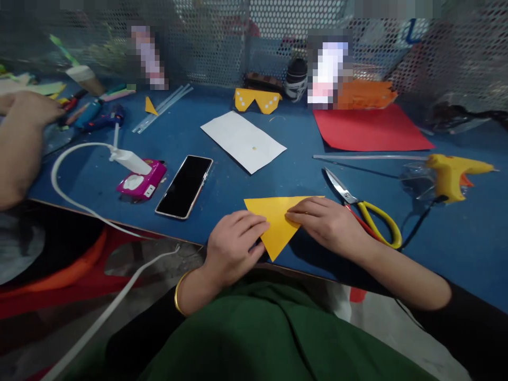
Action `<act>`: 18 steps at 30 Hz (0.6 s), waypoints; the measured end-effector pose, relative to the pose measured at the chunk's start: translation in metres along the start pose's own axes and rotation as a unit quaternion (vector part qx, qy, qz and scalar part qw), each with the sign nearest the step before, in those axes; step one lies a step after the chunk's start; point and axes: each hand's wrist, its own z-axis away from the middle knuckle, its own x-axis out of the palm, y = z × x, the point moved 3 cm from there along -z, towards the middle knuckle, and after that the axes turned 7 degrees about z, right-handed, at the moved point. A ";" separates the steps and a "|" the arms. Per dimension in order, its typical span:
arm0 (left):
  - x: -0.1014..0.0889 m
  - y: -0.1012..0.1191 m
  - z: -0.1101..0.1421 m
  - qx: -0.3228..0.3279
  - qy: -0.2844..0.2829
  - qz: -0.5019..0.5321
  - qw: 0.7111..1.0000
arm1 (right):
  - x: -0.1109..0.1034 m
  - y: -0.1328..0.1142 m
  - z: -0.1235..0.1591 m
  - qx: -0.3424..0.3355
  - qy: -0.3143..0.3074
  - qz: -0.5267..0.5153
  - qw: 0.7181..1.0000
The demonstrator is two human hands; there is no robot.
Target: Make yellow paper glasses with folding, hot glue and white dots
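A yellow paper triangle (277, 225) lies at the table's front edge, one corner pointing towards me. My left hand (236, 243) has its fingers closed together on the paper's left side, thumb below. From the right, my right hand (331, 222) pinches the opposite side, its fingertips over the paper. Just beyond my right wrist rest scissors (357, 203) with red and yellow handles, partly under the forearm. Ahead of my hands is a white sheet of card (244, 142). Farther back stands a yellow paper cut-out (257, 100) shaped like a mask, with small white squares.
A phone (185, 186) and a pink power socket (143, 180) with a white cable lie left. At right are a yellow glue gun (448, 177) and red sheet (369, 129). A co-worker's arm (19, 143) reaches in at far left. A mesh panel (206, 42) bounds the back.
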 end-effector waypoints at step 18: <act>-0.003 -0.009 -0.007 -0.244 0.029 0.080 0.966 | 0.005 0.030 -0.021 0.158 -0.093 -0.121 0.975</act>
